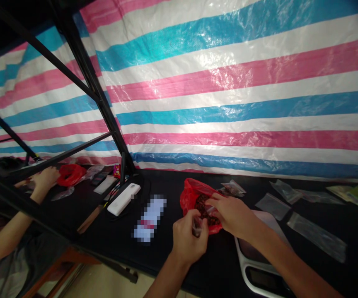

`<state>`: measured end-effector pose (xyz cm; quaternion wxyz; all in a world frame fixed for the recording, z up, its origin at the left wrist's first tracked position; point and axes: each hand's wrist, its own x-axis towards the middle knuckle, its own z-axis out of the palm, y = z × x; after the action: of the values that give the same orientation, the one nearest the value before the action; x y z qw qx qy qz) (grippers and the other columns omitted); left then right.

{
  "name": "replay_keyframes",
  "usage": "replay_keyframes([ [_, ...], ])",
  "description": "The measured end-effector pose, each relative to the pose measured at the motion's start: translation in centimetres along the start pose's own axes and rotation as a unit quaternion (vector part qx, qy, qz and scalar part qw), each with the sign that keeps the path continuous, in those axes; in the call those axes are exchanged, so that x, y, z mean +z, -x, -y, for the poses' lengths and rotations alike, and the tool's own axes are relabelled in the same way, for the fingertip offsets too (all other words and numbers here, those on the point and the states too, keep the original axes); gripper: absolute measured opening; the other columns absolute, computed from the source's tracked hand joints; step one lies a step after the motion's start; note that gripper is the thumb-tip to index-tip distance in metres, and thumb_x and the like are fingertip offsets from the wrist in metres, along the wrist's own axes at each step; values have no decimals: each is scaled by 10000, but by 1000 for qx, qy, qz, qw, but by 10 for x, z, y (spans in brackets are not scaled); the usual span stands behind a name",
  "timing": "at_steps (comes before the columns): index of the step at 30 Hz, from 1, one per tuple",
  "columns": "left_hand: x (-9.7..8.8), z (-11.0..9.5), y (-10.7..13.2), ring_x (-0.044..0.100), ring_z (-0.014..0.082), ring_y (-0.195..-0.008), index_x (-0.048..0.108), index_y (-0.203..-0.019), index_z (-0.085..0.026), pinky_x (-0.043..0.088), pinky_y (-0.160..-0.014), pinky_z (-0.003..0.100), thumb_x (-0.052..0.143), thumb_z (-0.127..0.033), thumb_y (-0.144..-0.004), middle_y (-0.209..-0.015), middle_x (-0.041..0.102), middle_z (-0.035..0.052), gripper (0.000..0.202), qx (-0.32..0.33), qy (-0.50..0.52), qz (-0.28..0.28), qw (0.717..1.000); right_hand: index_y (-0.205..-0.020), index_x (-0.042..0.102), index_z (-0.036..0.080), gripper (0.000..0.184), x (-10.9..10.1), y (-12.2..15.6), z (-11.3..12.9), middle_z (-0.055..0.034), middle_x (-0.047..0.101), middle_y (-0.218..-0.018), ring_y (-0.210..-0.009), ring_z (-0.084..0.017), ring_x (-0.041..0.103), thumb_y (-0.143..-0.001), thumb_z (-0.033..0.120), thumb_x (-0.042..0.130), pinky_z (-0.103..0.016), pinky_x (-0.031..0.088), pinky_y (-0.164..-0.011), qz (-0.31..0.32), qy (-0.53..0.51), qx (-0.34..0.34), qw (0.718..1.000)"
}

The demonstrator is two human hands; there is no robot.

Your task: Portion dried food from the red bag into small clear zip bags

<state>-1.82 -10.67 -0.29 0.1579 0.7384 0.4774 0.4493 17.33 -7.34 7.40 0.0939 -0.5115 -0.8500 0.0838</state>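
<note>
A red plastic bag (pixel 187 194) lies opened on the black table, with small dark reddish-brown pieces (pixel 201 203) inside. At its near edge my left hand (pixel 189 240) is closed around a small clear plastic bag (pixel 197 227). My right hand (pixel 228 213) reaches over the red bag's right side, fingers bent down among the pieces close to the clear bag's mouth. What its fingertips pinch is hidden. Under my right forearm sits a silver and white digital scale (pixel 244 271), partly covered.
Clear bags (pixel 317 236) lie to the right, a small filled packet (pixel 233 188) behind the red bag. A phone (pixel 150 219) and a white power bank (pixel 124 199) lie left. Beyond a black metal frame (pixel 87 78), another person's hand (pixel 45 180) works near another red bag (pixel 71 174).
</note>
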Motion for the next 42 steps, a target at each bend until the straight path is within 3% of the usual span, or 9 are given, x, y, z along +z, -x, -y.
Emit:
replay_keyframes([
  [3, 3, -3, 3, 694, 162, -617, 607, -1022, -242, 456, -603, 257, 591, -242, -934, -741, 725, 8, 89, 72, -16, 68, 995, -1258, 705, 241, 381, 3, -1, -3, -117, 710, -1272, -1007, -275, 749, -941, 127, 527, -343, 541, -828, -19, 44, 24, 999],
  [5, 4, -3, 2, 718, 171, -644, 604, -1036, -250, 469, -610, 262, 585, -253, -939, -779, 751, 11, 99, 65, -31, 86, 994, -1255, 703, 246, 342, 2, -3, -7, -111, 710, -1258, -1045, -272, 739, -981, 176, 510, -353, 539, -868, -37, 41, 22, 998],
  [12, 5, -5, -3, 718, 175, -667, 571, -972, -263, 451, -622, 261, 555, -341, -980, -753, 724, -18, 79, -41, -72, 17, 996, -1190, 719, 276, 277, -16, 1, -7, -62, 747, -1235, -1141, -277, 703, -979, 255, 540, -400, 500, -989, -51, -40, -1, 998],
  [17, 3, -8, -5, 718, 205, -701, 545, -963, -259, 429, -633, 273, 558, -413, -985, -788, 721, -3, 157, -125, -70, -39, 989, -1087, 730, 268, 244, -21, 10, -11, -52, 765, -1171, -1032, -284, 745, -918, 200, 567, -388, 528, -876, -4, -34, 19, 999],
  [21, 5, -6, -6, 719, 259, -740, 562, -1074, -262, 413, -643, 295, 700, -483, -888, -854, 738, 32, 320, -172, -54, -70, 981, -1069, 731, 242, 294, -11, 13, -17, -90, 757, -1198, -982, -315, 772, -857, 117, 569, -394, 543, -812, 40, -1, 40, 998],
  [29, 8, 3, -4, 565, 156, -648, 482, -1017, -251, 383, -620, 252, 612, -100, -798, -786, 588, -32, 296, -169, 88, -35, 981, -1120, 703, 220, 327, -6, 12, -9, -127, 742, -1247, -1002, -348, 772, -840, 78, 610, -396, 536, -818, 59, 13, 34, 998],
  [34, 9, 2, -6, 527, 129, -697, 484, -949, -228, 411, -652, 223, 587, -67, -774, -812, 511, -33, 259, -159, 165, -69, 971, -1050, 681, 227, 262, -4, 9, -9, -89, 735, -1213, -1012, -301, 763, -847, 82, 599, -363, 538, -830, 52, -28, 18, 998],
  [38, 10, 6, -7, 593, 169, -843, 521, -1026, -210, 468, -793, 274, 582, -57, -766, -923, 573, 12, 308, -166, 135, -105, 971, -1054, 668, 200, 309, -1, 6, -6, -115, 699, -1280, -1115, -304, 727, -810, 25, 595, -377, 534, -920, 37, -6, 19, 999],
  [42, 8, 10, -9, 611, 227, -971, 528, -1062, -205, 469, -901, 360, 568, -53, -768, -1014, 606, 59, 334, -204, 78, -101, 971, -1124, 687, 182, 314, 0, 1, 0, -134, 707, -1261, -1030, -332, 749, -837, 71, 621, -403, 558, -857, 54, 15, 33, 998],
])
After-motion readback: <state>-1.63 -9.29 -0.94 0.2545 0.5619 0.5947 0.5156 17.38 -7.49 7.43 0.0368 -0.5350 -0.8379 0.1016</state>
